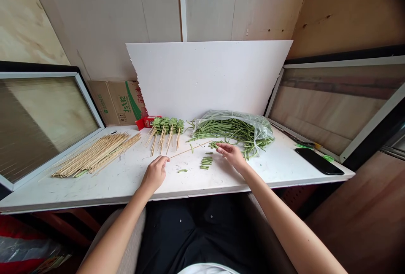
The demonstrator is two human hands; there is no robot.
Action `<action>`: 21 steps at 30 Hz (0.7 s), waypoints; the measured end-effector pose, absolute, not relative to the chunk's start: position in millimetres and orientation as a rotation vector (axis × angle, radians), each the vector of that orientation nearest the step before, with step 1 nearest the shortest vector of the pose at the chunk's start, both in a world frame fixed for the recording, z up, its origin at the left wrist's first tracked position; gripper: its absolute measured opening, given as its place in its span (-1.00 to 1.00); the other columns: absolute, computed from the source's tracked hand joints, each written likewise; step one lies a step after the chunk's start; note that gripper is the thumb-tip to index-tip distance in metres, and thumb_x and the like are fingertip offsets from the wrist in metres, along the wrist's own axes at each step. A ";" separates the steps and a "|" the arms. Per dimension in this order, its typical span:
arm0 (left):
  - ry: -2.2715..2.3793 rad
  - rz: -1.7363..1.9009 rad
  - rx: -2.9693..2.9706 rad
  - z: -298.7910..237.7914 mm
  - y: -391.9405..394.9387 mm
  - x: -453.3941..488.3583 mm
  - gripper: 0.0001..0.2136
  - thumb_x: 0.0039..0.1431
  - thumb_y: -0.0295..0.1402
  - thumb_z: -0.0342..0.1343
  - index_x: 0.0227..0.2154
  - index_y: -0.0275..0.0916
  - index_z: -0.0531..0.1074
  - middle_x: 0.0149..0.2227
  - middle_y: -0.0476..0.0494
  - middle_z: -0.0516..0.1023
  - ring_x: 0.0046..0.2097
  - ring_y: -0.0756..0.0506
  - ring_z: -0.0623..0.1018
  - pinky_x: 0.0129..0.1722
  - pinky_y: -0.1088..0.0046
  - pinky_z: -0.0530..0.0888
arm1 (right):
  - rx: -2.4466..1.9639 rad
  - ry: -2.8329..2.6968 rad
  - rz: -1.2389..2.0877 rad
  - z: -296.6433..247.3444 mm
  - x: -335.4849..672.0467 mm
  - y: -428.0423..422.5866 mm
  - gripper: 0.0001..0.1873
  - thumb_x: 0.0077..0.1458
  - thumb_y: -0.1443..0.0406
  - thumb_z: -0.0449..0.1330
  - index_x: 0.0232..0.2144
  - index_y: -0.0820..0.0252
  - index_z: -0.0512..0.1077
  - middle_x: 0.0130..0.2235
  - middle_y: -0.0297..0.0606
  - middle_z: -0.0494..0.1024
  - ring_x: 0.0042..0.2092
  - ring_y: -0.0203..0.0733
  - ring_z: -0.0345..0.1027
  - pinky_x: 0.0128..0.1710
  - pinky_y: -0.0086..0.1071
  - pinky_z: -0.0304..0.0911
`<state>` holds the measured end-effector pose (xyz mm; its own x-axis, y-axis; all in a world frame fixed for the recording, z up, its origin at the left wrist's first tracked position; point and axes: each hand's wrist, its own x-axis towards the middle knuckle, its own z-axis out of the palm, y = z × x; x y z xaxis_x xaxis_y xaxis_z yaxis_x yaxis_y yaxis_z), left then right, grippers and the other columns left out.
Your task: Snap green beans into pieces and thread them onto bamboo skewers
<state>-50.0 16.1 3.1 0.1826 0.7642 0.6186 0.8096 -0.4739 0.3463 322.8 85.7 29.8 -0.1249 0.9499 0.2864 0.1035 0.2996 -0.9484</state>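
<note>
My left hand [155,173] is closed around the blunt end of a thin bamboo skewer [190,149], which points up and to the right. The skewer's far end reaches a small green cluster of cut long bean [214,144]. My right hand [232,157] pinches at the right side of that cluster; whether the skewer passes through it is too small to tell. Between my hands lies a row of short cut bean pieces [206,162]. One loose piece [182,171] lies near my left hand, and another [191,148] is beside the skewer.
Bare skewers [95,154] are heaped at the left. Skewers threaded with bean pieces [167,125] stand in a pile at the back. A clear plastic bag of long beans [230,128] is behind my right hand. A black phone [319,161] and scissors [300,141] lie right.
</note>
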 end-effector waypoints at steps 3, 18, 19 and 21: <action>-1.572 -1.176 -2.382 3.7 15.4 -49.4 -0.67 0.18 -0.66 -0.13 -0.18 -0.19 0.45 -0.22 -0.13 0.57 -0.25 -0.12 0.55 -0.22 0.38 0.47 | -0.885 -1.351 1.203 30.7 318.2 81.7 -0.54 0.03 -0.08 0.40 -0.22 0.15 0.59 -0.16 -0.17 0.65 -0.14 -0.11 0.48 -0.18 -0.30 0.31; -1.562 -1.154 -2.403 3.8 14.4 -49.0 -0.72 0.28 -0.58 -0.10 -0.21 -0.17 0.48 -0.21 -0.13 0.61 -0.22 -0.13 0.59 -0.24 0.38 0.47 | -0.751 -1.171 1.427 35.7 310.5 73.0 -0.54 -0.09 -0.03 0.51 -0.24 0.12 0.61 -0.11 -0.13 0.68 0.03 0.00 0.53 0.03 -0.20 0.38; -1.563 -1.153 -2.402 3.4 14.7 -49.3 -0.73 0.29 -0.57 -0.10 -0.21 -0.17 0.48 -0.22 -0.13 0.61 -0.23 -0.13 0.59 -0.24 0.38 0.47 | -0.743 -1.171 1.434 36.2 310.4 72.8 -0.55 -0.08 -0.02 0.51 -0.24 0.12 0.61 -0.11 -0.13 0.68 0.02 -0.02 0.54 0.03 -0.21 0.38; -1.561 -1.152 -2.404 2.3 15.5 -50.2 -0.73 0.29 -0.57 -0.10 -0.21 -0.18 0.48 -0.22 -0.13 0.60 -0.23 -0.13 0.58 -0.24 0.38 0.47 | -0.740 -1.180 1.443 36.9 310.3 72.5 -0.56 -0.07 -0.01 0.51 -0.23 0.12 0.62 -0.10 -0.13 0.68 0.02 -0.02 0.54 0.02 -0.22 0.39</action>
